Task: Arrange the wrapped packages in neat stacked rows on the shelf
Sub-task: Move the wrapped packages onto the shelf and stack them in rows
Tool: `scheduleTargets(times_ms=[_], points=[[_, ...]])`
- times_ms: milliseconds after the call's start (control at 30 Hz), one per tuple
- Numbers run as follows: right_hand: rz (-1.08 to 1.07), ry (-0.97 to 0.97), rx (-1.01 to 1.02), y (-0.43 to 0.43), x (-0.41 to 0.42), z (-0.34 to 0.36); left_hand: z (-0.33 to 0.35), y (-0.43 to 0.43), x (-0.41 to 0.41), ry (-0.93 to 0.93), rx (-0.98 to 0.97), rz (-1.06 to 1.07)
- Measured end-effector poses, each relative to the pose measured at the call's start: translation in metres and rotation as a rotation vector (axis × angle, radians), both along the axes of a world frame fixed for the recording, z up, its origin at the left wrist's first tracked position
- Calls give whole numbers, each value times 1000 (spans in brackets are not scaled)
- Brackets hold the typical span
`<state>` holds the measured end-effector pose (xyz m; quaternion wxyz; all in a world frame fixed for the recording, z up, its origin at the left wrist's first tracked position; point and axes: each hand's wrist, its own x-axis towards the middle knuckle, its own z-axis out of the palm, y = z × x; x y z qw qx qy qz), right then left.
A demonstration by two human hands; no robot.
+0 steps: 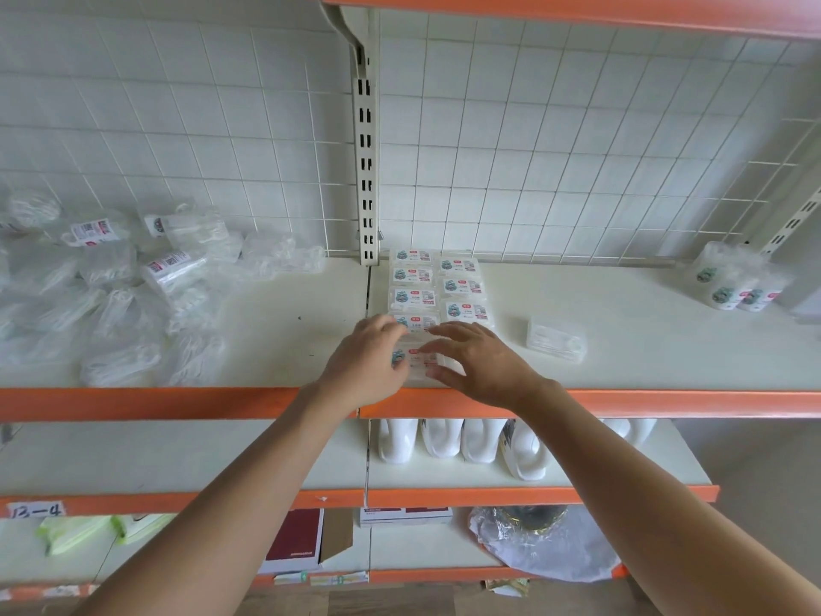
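Note:
Two rows of small clear wrapped packages [462,286] with white and red labels lie on the cream shelf [622,349], running from the back wire grid toward the front edge. The frontmost package [420,358] of the left row sits near the orange shelf lip. My left hand [368,362] touches its left side with fingers slightly bent. My right hand [480,362] rests over its right side, fingers spread and straight. One loose package [555,339] lies alone to the right of the rows.
A heap of clear plastic bags [120,304] holding white items covers the shelf's left part. A few wrapped packs [733,286] lean at the far right. A slotted upright post [366,171] stands behind the rows. White bottles [462,440] stand on the shelf below.

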<state>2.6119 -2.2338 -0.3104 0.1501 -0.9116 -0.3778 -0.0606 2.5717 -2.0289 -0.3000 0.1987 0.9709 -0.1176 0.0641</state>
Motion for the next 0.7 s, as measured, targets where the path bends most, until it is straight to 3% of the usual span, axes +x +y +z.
scheduleTargets(times_ms=[367,567,700], points=[[-435,-71,-17,-77,10,1,13,-85,22,-58,58,-40],[-652,68,-157,-120,15,-6,16,-126,29,-52,109,-74],[-648,173,-56,-133,20,-7,16,-138,30,-45,161,-76]])
